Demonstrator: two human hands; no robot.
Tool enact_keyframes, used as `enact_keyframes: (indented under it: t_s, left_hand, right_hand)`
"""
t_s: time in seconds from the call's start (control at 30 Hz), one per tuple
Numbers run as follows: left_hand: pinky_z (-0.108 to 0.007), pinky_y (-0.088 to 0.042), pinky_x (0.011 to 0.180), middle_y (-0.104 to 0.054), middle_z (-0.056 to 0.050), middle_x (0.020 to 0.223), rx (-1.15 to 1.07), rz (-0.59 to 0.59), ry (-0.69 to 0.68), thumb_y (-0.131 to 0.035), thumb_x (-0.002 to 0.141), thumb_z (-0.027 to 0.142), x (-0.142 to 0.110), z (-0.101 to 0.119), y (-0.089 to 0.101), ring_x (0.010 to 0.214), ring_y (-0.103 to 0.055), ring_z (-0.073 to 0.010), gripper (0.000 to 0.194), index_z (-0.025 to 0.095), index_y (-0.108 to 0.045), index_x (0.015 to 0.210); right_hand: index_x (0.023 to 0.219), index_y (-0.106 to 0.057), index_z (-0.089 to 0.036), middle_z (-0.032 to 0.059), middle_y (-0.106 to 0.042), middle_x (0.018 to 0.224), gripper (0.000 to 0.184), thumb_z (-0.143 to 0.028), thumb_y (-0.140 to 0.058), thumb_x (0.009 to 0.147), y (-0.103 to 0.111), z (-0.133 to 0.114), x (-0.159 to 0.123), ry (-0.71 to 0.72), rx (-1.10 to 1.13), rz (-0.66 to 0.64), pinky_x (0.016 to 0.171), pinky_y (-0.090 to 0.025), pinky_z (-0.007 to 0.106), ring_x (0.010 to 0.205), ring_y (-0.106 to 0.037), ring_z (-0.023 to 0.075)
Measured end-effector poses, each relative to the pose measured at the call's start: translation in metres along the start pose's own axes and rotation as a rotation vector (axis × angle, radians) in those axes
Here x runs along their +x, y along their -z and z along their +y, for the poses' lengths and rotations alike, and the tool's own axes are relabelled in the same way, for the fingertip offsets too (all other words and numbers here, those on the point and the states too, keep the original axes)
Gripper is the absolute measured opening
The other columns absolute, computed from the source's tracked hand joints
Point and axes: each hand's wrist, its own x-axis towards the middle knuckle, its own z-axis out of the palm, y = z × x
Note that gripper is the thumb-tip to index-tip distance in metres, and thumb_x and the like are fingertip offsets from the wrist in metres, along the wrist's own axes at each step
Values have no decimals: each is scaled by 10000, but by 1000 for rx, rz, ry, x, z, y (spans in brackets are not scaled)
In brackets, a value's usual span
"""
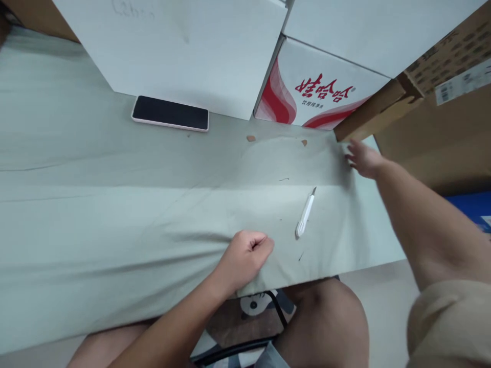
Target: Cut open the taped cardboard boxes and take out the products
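Observation:
My left hand (245, 255) rests on the pale green tablecloth (115, 214) near its front edge, closed in a fist with nothing showing in it. To its right lies a white utility knife (305, 214), blade exposed and pointing away from me. My right hand (363, 158) is reached out to the right, just in front of the foot of a brown cardboard piece (379, 110). Its fingers are parted and slightly curled, with nothing seen in them; whether they touch the cloth or the cardboard I cannot tell.
A phone (171, 113) lies against a large white box (184, 56). Beside that stands a white carton with red print (318, 84). Two small brown scraps (250, 138) lie in front. Brown boxes (441, 133) and a blue item (470, 209) are at the right.

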Motion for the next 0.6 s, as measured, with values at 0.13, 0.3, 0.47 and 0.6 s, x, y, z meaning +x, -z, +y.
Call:
enact_keyframes:
  t_s: [0.13, 0.3, 0.47, 0.6]
  left_hand:
    - [-305, -164, 559, -180, 38, 604, -6, 0, 1, -428, 819, 393, -2, 0, -2, 580, -218, -100, 378, 220, -201, 570]
    - [-320, -147, 583, -172, 36, 606, 38, 31, -13, -457, 827, 263, -5, -2, -6, 592, -224, -100, 368, 208, -208, 562]
    - [-328, -149, 604, -166, 43, 585, 39, 112, -60, -501, 808, 211, -13, 3, 2, 596, -231, -103, 384, 199, -252, 517]
    - [-328, -163, 605, -185, 53, 538, -17, 183, -100, -531, 792, 208, -27, 13, 16, 587, -233, -111, 391, 196, -285, 488]
  right_hand:
    - [1494, -500, -175, 167, -492, 1547, 598, -451, -424, 969, -45, -21, -31, -22, -81, -43, 1166, -372, 442, 1415, -471, 293]
    - [1375, -585, -83, 243, -548, 1418, 542, -315, -313, 967, -40, -42, -66, -59, -192, 35, 1129, -402, 452, 1362, -495, 336]
    - [1242, -695, -94, 270, -620, 1338, 468, -241, -390, 919, -16, -72, -79, -58, -282, -50, 961, -519, 515, 1168, -643, 389]
    - [1035, -757, -112, 227, -733, 1065, 335, -145, -552, 772, 8, -105, -92, 1, -324, -95, 858, -574, 453, 974, -723, 349]
